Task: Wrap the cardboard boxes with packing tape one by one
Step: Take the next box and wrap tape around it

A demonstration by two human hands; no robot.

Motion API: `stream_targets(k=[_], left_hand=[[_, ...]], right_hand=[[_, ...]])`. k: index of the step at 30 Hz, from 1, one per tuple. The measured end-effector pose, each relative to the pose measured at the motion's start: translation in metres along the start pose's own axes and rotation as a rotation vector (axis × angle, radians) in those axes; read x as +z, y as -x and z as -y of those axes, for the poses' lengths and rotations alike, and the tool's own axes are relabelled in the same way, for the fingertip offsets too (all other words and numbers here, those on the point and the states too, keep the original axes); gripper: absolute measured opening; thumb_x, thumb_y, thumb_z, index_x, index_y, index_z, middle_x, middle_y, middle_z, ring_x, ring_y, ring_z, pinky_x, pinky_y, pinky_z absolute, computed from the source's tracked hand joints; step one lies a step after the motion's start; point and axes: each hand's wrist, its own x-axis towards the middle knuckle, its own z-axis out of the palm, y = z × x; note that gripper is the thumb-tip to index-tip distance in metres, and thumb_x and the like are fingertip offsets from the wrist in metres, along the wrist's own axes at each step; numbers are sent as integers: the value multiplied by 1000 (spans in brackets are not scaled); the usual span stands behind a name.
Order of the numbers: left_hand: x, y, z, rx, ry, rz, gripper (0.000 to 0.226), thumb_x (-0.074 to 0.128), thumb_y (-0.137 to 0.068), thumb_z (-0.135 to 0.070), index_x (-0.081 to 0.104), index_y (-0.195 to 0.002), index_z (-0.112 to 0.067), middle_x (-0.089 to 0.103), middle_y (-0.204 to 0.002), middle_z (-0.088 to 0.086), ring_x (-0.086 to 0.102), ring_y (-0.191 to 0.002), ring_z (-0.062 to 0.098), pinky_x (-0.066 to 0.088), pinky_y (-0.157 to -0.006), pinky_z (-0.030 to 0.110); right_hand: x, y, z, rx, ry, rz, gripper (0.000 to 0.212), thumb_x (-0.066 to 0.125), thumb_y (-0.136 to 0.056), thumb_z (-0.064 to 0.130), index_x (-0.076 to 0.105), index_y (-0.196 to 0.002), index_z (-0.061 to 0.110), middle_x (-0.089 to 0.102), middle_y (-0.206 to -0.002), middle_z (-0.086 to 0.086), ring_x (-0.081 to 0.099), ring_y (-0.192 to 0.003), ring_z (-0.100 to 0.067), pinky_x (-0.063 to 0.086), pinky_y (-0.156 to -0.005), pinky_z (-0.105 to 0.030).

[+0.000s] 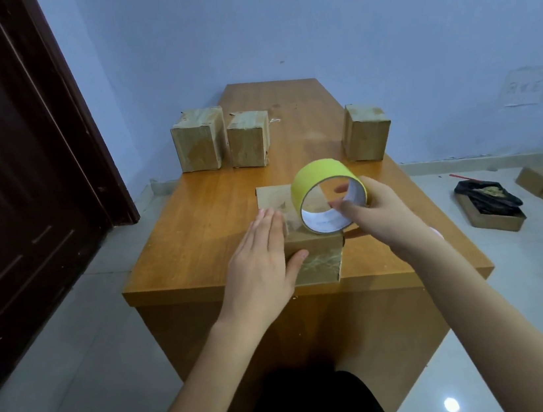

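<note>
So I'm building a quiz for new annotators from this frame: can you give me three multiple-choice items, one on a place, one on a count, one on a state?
1. Where does the box being taped sit on the wooden table?
A. at the near edge
B. at the far end
C. on the floor

2. How many cardboard boxes stand further back on the table?
A. one
B. three
C. five

3. What is the left hand doing?
A. gripping the tape roll
B. hanging idle
C. pressing flat on the box

Answers:
1 A, the box overhangs the near edge.
2 B, two on the left and one on the right.
3 C, its fingers lie straight on the box, while the right hand holds the yellow tape roll.
</note>
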Motion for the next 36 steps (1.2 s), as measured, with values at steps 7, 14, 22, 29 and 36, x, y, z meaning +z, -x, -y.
stream_targets(k=[7,14,22,29,36], left_hand=[[0,0,0,-24,12,4,73,42,-89,-52,29,-145,-6,36,-148,9,36,-134,20,22,-101,27],[-4,-1,-1,-9,-17,10,67,54,-87,-46,44,-135,0,48,-137,14,47,-126,25,27,-99,31],[-3,-2,1,8,-22,23,66,48,-89,-48,42,-138,-3,44,-142,11,40,-132,23,22,-104,33],[-5,-3,1,23,-25,31,65,52,-88,-46,46,-136,-2,47,-139,12,44,-129,23,26,-102,33],[-8,-4,3,58,-26,37,63,54,-89,-44,47,-135,-2,48,-138,13,45,-128,23,30,-103,31]], right_hand=[[-9,-3,2,7,-6,106,13,55,-93,5,47,-87,13,59,-90,-8,60,-81,-18,53,-53,-22],[-27,0,-10,86,-335,80,17,51,-92,-1,50,-108,6,74,-96,-6,68,-93,-25,57,-64,-32],[-15,1,-18,115,-207,75,13,65,-89,10,56,-97,4,60,-91,-11,64,-85,-22,57,-58,-28],[-30,-2,-18,171,-440,128,16,50,-91,-8,47,-87,7,50,-89,-12,67,-77,-27,59,-58,-38],[-28,1,-37,267,-670,26,16,49,-91,-11,47,-92,5,45,-97,-14,71,-66,-29,58,-54,-39]])
